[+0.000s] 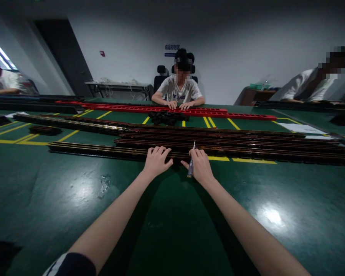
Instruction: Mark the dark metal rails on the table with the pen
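Note:
My left hand (pixel 157 163) is wrapped over the near edge of a long black strip (pixel 97 150), near its right end, with the fingers on top and the thumb on the near side. Close beside it on the right, my right hand (pixel 201 165) grips a small screwdriver (pixel 190 168) with a see-through handle, its metal tip pointing away from me. The right thumb and fingertips are also near the strip's end, but the dark shade there hides whether they touch it. Several more long black strips (pixel 247 143) lie side by side just beyond my hands.
Yellow lines (pixel 254 161) mark the green table (pixel 74 214). Across it, a person (pixel 178 88) works at red slotted strips (pixel 247 115) by a black heap (pixel 166 118). White papers (pixel 301 128) lie at right. Other people sit far left and right.

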The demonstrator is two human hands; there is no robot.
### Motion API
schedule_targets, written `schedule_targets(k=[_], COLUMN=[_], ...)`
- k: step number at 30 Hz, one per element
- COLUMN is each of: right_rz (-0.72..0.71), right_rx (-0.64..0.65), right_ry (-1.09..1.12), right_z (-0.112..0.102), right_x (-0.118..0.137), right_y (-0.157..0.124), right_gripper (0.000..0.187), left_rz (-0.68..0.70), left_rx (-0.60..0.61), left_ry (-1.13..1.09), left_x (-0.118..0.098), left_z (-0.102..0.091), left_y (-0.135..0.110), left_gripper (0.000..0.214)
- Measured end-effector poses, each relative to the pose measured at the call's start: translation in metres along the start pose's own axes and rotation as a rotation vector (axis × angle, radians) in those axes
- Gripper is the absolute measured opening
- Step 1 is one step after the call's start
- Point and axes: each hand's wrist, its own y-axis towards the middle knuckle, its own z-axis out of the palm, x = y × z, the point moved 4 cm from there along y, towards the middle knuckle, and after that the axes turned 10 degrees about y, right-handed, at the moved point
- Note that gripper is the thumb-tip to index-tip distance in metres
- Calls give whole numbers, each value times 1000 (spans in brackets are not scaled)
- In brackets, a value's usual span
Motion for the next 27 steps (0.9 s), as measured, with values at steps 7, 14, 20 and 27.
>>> schedule_targets(k=[7,14,20,27], right_rz=[33,43,75,40], right_rx=[0,-70,-98,-77], right_ry=[17,44,-21,65], right_z=[1,0,-1,-2], right_x=[-3,-5,-13,-14], right_y=[0,-2,-6,-6], right_gripper=[27,34,33,23], left_rz=[-6,-6,-45,-52], left_rx=[50,32,67,76], left_ry=[-43,-79,-73,-39], left_x=[0,3,5,4], left_z=[-2,1,2,2], left_y=[0,-1,-1,-1], left_gripper=[42,41,43,42])
